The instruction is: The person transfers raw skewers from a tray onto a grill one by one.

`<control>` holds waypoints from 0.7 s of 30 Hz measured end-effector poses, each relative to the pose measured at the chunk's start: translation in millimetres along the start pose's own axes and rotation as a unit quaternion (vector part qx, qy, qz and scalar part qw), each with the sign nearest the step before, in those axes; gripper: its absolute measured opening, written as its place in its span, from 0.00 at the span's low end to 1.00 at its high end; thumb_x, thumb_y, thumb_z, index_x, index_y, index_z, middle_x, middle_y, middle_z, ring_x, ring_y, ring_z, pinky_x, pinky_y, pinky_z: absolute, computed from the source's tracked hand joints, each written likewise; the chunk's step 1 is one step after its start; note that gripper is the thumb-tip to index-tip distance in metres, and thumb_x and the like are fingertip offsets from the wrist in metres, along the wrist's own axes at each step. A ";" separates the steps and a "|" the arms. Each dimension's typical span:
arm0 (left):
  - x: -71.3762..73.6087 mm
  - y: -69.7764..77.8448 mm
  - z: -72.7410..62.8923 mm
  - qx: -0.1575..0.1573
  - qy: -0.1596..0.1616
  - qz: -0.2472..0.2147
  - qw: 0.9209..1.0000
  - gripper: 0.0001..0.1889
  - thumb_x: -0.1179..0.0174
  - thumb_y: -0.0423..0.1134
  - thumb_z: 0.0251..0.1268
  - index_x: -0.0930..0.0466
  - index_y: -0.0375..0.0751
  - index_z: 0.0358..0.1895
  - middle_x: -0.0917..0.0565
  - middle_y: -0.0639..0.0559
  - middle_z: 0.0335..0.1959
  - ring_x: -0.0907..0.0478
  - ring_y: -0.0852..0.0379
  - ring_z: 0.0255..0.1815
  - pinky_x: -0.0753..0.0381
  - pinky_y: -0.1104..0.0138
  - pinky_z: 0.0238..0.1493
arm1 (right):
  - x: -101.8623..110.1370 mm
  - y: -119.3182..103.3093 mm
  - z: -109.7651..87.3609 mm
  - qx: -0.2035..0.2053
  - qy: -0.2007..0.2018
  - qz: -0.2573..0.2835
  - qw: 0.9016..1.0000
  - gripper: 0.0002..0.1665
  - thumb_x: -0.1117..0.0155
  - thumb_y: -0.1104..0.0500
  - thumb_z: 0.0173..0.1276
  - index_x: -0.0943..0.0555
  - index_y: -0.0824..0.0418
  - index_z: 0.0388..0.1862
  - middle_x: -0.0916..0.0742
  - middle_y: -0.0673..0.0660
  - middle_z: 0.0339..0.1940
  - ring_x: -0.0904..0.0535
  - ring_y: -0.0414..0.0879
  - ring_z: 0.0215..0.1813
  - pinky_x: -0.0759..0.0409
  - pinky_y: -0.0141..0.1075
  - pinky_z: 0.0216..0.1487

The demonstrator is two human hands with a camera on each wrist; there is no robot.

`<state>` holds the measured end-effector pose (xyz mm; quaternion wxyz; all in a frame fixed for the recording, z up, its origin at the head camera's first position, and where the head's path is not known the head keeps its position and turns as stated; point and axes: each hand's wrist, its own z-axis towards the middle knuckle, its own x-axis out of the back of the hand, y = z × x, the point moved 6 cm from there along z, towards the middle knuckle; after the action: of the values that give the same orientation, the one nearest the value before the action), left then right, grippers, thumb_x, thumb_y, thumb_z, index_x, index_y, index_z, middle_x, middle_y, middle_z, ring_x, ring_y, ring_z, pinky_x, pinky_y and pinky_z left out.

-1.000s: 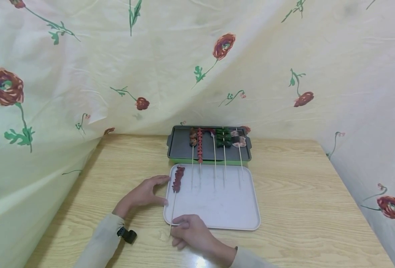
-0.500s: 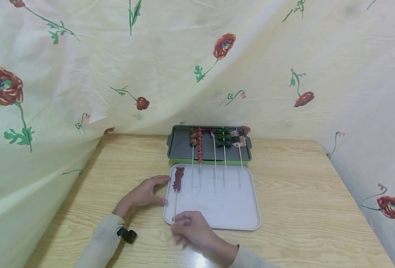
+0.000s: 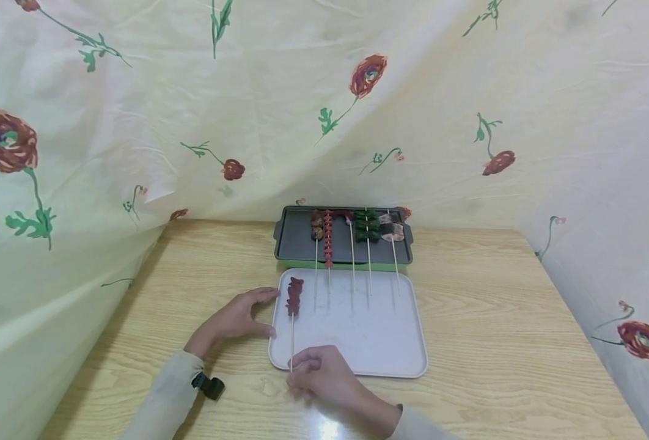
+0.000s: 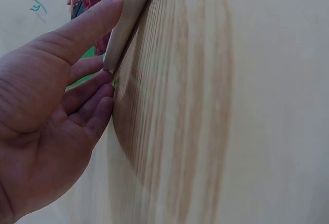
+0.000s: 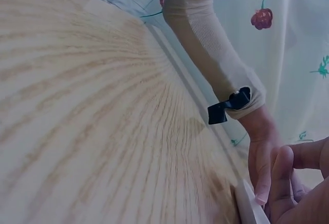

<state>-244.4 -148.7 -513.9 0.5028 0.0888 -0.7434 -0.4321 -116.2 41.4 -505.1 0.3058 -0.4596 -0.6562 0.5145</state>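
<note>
My right hand [image 3: 324,376] pinches the bare lower end of a meat skewer [image 3: 293,299] at the front left rim of the white tray [image 3: 368,342]. Dark red pieces on that skewer point toward the back, over the left part of the tray. At the tray's left rim, my left hand [image 3: 239,315] has its thumb and fingers spread along the edge. In the left wrist view, the left thumb [image 4: 105,11] lies at the rim and the other fingertips touch it lower down. The right wrist view shows the right hand [image 5: 303,183] partly cut off; the skewer is hidden there.
Behind the tray stands a green-sided griddle [image 3: 297,244] with a dark top. Several skewers lie across it, their sticks reaching over the tray, among them a red one [image 3: 328,238] and a green one [image 3: 366,226]. A floral cloth [image 3: 269,110] hangs behind the wooden table [image 3: 484,305].
My right hand has shifted slightly right with the skewer, which now stands more nearly straight front to back. The hand's grip moved up onto the tray's front rim. My left hand has stayed put.
</note>
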 end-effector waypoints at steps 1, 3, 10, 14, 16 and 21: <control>0.0 -0.1 0.0 -0.001 0.000 0.000 1.000 0.51 0.21 0.57 0.49 0.33 0.44 0.77 0.34 0.47 0.78 0.42 0.44 0.80 0.43 0.50 0.81 | -0.4 -0.8 -1.8 -0.001 -0.001 -0.002 1.000 0.13 0.29 0.68 0.63 0.18 0.71 0.46 0.12 0.57 0.29 0.20 0.43 0.23 0.17 0.30 0.21; -0.1 0.1 0.0 -0.004 -0.001 0.001 1.000 0.51 0.21 0.57 0.49 0.33 0.44 0.77 0.34 0.47 0.78 0.42 0.44 0.80 0.43 0.50 0.81 | -1.1 -1.7 -4.9 0.000 -0.001 -0.007 1.000 0.14 0.29 0.68 0.62 0.18 0.71 0.46 0.13 0.56 0.28 0.21 0.43 0.22 0.16 0.31 0.21; 1.0 1.5 0.3 -0.008 0.000 0.003 1.000 0.51 0.22 0.57 0.49 0.33 0.43 0.77 0.34 0.45 0.78 0.41 0.43 0.80 0.42 0.50 0.81 | -0.7 -11.9 -15.5 0.041 -0.003 -0.070 0.997 0.14 0.31 0.68 0.63 0.17 0.72 0.46 0.11 0.54 0.29 0.19 0.44 0.23 0.15 0.31 0.23; 0.8 0.9 0.4 -0.007 -0.001 0.002 1.000 0.50 0.21 0.56 0.49 0.33 0.44 0.76 0.34 0.45 0.78 0.41 0.43 0.80 0.42 0.50 0.81 | 1.5 -20.4 -20.1 0.070 -0.003 -0.110 0.991 0.13 0.32 0.67 0.61 0.16 0.71 0.45 0.11 0.51 0.28 0.17 0.41 0.25 0.15 0.30 0.26; 0.8 0.3 0.2 -0.007 0.000 0.002 1.000 0.50 0.21 0.56 0.49 0.33 0.44 0.76 0.34 0.45 0.78 0.41 0.43 0.80 0.42 0.50 0.81 | 2.4 -24.9 -22.0 0.080 -0.004 -0.124 0.989 0.13 0.31 0.67 0.61 0.16 0.70 0.45 0.11 0.50 0.27 0.17 0.40 0.25 0.15 0.30 0.26; 0.3 -0.5 0.1 -0.007 0.002 0.002 1.000 0.49 0.21 0.55 0.49 0.32 0.45 0.76 0.33 0.45 0.78 0.41 0.43 0.80 0.42 0.49 0.81 | 5.1 -37.3 -25.1 0.099 -0.009 -0.146 0.984 0.13 0.28 0.65 0.62 0.15 0.70 0.44 0.11 0.50 0.25 0.17 0.39 0.23 0.14 0.33 0.24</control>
<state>-244.7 -149.1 -514.1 0.5062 0.0846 -0.7393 -0.4360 -107.0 54.1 -462.7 0.4156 -0.3218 -0.6649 0.5307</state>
